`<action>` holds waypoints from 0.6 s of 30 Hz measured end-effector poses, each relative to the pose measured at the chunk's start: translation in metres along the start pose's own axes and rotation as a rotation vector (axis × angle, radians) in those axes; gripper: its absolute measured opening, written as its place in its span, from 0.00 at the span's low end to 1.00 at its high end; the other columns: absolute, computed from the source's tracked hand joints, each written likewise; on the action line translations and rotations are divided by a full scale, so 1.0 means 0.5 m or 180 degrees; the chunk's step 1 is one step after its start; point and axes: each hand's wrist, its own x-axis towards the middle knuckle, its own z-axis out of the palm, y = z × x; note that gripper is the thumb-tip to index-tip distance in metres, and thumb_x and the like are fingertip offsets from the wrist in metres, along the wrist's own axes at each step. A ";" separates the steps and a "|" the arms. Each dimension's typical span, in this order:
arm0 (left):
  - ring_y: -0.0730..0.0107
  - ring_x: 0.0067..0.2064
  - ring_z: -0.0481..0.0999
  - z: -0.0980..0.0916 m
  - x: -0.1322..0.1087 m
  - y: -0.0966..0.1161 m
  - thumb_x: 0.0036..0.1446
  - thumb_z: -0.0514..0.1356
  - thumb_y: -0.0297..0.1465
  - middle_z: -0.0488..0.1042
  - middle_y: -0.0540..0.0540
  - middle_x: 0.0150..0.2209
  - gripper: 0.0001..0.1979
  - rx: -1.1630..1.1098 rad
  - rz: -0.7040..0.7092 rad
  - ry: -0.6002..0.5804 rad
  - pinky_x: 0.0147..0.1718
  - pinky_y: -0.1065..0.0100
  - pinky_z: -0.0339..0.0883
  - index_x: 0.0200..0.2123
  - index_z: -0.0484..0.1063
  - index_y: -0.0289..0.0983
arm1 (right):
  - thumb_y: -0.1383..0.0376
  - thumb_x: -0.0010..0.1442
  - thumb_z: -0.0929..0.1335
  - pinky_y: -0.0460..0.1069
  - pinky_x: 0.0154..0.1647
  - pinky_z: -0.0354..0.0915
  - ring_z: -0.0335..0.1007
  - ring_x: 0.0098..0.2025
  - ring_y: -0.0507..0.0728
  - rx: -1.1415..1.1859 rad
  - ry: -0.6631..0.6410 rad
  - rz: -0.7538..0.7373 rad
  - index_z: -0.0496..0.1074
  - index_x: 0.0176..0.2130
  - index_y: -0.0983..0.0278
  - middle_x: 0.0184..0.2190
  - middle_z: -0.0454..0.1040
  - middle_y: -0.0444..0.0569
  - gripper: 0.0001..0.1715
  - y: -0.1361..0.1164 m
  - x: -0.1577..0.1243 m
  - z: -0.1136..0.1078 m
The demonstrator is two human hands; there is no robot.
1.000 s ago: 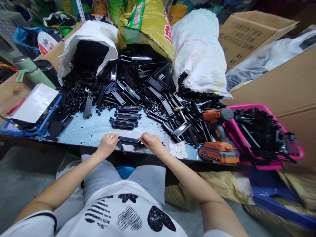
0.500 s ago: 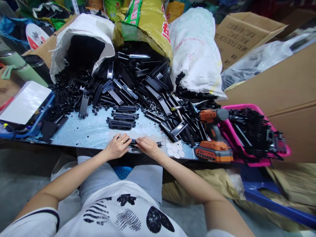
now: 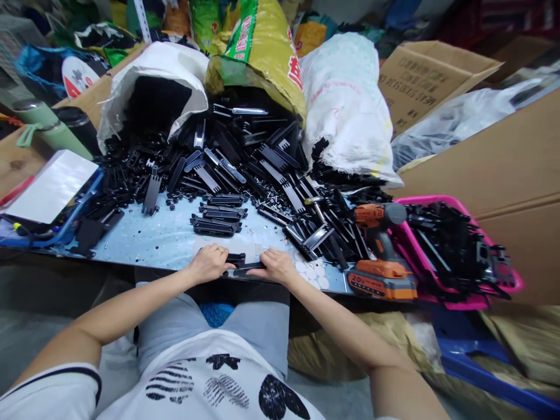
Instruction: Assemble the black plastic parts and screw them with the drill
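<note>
At the near edge of a pale blue work table (image 3: 157, 236), my left hand (image 3: 210, 262) and my right hand (image 3: 275, 266) each grip one end of a long black plastic part (image 3: 242, 265). Both hands have fingers curled down on it, and a ring shows on the left hand. Just beyond lie three assembled black parts (image 3: 216, 219) in a row. Behind them is a big heap of black plastic strips and combs (image 3: 245, 151).
An orange cordless drill (image 3: 378, 251) stands right of my hands, beside a pink basket (image 3: 476, 297) full of black parts. White discs (image 3: 312, 273) lie near the drill. Sacks (image 3: 345, 105), cardboard boxes (image 3: 429, 76), a white box (image 3: 50, 186) and a green bottle (image 3: 48, 131) ring the table.
My hands drew closer together on the black part at the table edge, and the part now looks shorter between them. The camera shifted slightly.
</note>
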 end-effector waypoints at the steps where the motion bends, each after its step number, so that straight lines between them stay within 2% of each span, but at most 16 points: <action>1: 0.59 0.35 0.72 -0.013 0.000 -0.001 0.63 0.47 0.44 0.73 0.37 0.30 0.25 -0.0046 -0.0041 0.0105 0.32 0.63 0.64 0.35 0.72 0.29 | 0.38 0.56 0.59 0.48 0.25 0.54 0.62 0.24 0.54 0.0117 0.0081 -0.0090 0.66 0.21 0.64 0.19 0.67 0.49 0.35 -0.007 0.002 -0.019; 3: 0.63 0.30 0.70 -0.052 -0.007 0.006 0.64 0.44 0.46 0.70 0.41 0.24 0.27 -0.0340 0.0042 0.0428 0.28 0.66 0.62 0.25 0.70 0.33 | 0.40 0.59 0.58 0.48 0.24 0.52 0.61 0.22 0.53 0.0568 0.0222 -0.0431 0.64 0.21 0.64 0.18 0.65 0.48 0.34 -0.027 0.006 -0.071; 6: 0.69 0.24 0.67 -0.123 -0.033 0.047 0.66 0.38 0.44 0.67 0.45 0.20 0.29 -0.1472 0.0484 0.0936 0.24 0.68 0.59 0.23 0.67 0.36 | 0.45 0.64 0.53 0.48 0.23 0.53 0.60 0.21 0.52 0.1808 0.0219 -0.1093 0.64 0.23 0.63 0.17 0.64 0.46 0.32 -0.075 0.007 -0.148; 8: 0.71 0.22 0.66 -0.160 -0.051 0.089 0.66 0.34 0.44 0.66 0.47 0.19 0.30 -0.2354 0.0715 0.1204 0.23 0.68 0.58 0.24 0.66 0.37 | 0.48 0.66 0.52 0.48 0.24 0.55 0.60 0.20 0.51 0.2769 0.0290 -0.1441 0.63 0.24 0.61 0.16 0.63 0.45 0.30 -0.121 0.006 -0.166; 9: 0.72 0.22 0.65 -0.171 -0.058 0.111 0.66 0.33 0.45 0.66 0.47 0.19 0.31 -0.2697 0.0782 0.1338 0.23 0.68 0.58 0.24 0.66 0.37 | 0.48 0.66 0.52 0.48 0.24 0.56 0.59 0.20 0.51 0.3184 0.0483 -0.1498 0.62 0.25 0.61 0.16 0.62 0.44 0.29 -0.148 0.006 -0.160; 11: 0.72 0.21 0.66 -0.174 -0.064 0.149 0.65 0.33 0.46 0.66 0.47 0.19 0.31 -0.3047 0.0738 0.1721 0.22 0.68 0.59 0.25 0.66 0.37 | 0.45 0.64 0.51 0.48 0.26 0.60 0.63 0.23 0.53 0.3642 0.1132 -0.1182 0.63 0.30 0.60 0.20 0.65 0.45 0.27 -0.204 0.010 -0.123; 13: 0.69 0.26 0.70 -0.155 -0.064 0.172 0.64 0.31 0.48 0.70 0.44 0.22 0.33 -0.2951 0.0579 0.2060 0.26 0.67 0.64 0.29 0.69 0.37 | 0.42 0.62 0.47 0.53 0.33 0.65 0.68 0.34 0.57 0.3591 0.1774 -0.0266 0.63 0.40 0.59 0.32 0.69 0.52 0.31 -0.251 0.025 -0.067; 14: 0.67 0.30 0.72 -0.139 -0.063 0.175 0.63 0.30 0.49 0.72 0.42 0.25 0.35 -0.2759 0.0529 0.2172 0.29 0.65 0.66 0.33 0.71 0.37 | 0.43 0.62 0.45 0.56 0.38 0.66 0.68 0.40 0.59 0.3445 0.1963 0.0239 0.61 0.45 0.58 0.39 0.68 0.55 0.32 -0.265 0.037 -0.039; 16: 0.62 0.38 0.75 -0.098 -0.060 0.163 0.62 0.29 0.51 0.74 0.39 0.31 0.37 -0.2180 0.0555 0.2311 0.34 0.62 0.69 0.42 0.71 0.37 | 0.49 0.64 0.43 0.60 0.46 0.64 0.64 0.51 0.61 0.3113 0.2054 0.0847 0.57 0.52 0.57 0.49 0.63 0.57 0.30 -0.264 0.069 0.001; 18: 0.60 0.42 0.74 -0.054 -0.055 0.125 0.60 0.33 0.55 0.75 0.39 0.35 0.38 -0.1435 0.0596 0.2395 0.37 0.61 0.69 0.49 0.70 0.36 | 0.53 0.65 0.48 0.61 0.52 0.60 0.60 0.56 0.61 0.2696 0.1867 0.0848 0.55 0.54 0.57 0.53 0.62 0.57 0.24 -0.217 0.107 0.017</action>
